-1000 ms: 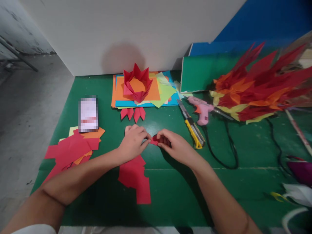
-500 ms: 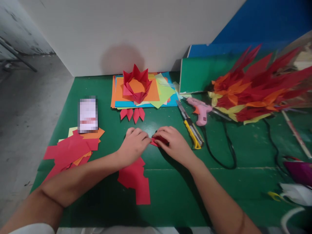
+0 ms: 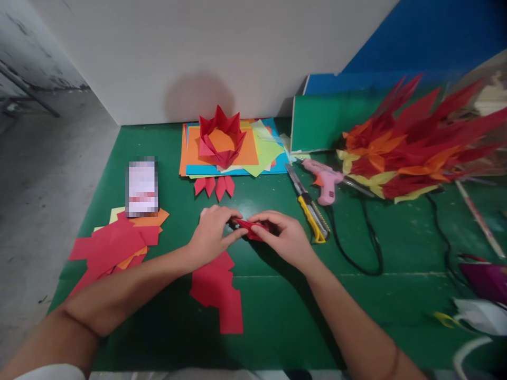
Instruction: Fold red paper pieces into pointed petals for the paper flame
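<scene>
Head view: folded red paper [image 3: 254,230] in grip of both hands [image 3: 212,232] [image 3: 287,235], long axis crosswise, ends partly hidden.

The place looks like a craft workshop: right of the grip on the red paper [image 3: 252,236] lie a cutter [image 3: 307,207] and glue gun [image 3: 327,182]; beyond it, coloured sheets [image 3: 250,150].

Folded piece [image 3: 252,235]: matt paper; tabletop [image 3: 277,322]: smooth, faintly glossy; glue gun [image 3: 327,180]: smooth plastic; cutter blade [image 3: 296,180]: metal.
</scene>
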Demonstrator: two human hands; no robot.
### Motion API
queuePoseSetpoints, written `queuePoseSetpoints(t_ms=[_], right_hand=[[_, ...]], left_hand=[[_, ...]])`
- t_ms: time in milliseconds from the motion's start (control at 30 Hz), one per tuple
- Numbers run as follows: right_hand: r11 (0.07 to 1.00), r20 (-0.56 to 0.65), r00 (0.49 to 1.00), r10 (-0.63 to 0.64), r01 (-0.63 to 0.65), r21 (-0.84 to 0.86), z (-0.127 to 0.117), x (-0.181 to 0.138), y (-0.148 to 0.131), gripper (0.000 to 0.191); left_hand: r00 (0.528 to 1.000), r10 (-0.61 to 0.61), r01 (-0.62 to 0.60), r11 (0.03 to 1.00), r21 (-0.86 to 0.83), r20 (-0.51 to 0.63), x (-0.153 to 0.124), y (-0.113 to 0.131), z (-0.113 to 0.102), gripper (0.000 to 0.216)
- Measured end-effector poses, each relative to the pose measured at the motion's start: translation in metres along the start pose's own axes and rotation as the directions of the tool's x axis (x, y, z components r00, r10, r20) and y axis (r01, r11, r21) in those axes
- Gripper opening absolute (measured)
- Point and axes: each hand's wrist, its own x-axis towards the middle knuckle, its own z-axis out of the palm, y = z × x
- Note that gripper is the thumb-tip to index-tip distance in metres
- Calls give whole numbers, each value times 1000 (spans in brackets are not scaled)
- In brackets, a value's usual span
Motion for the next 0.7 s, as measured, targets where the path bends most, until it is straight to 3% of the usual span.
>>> queuePoseSetpoints(t_ms=[200,400,533,700], right_hand=[[984,-23,999,39,-35,176,6,-2,-5,13],[975,-154,988,-18,51,215,14,-4,-6,11],[969,-194,981,-27,74,237,19,-6,-6,7],[975,-238,966,-99,142,170,22,-7,-7,4]], left_hand=[[973,-230,215,899,-381,6,0,2,2,16],[940,-327,315,722,-616,97,0,7,3,19],[907,-368,397,585,-707,204,0,10,3,23],[906,-358,402,556,-727,227,0,11,4,26]])
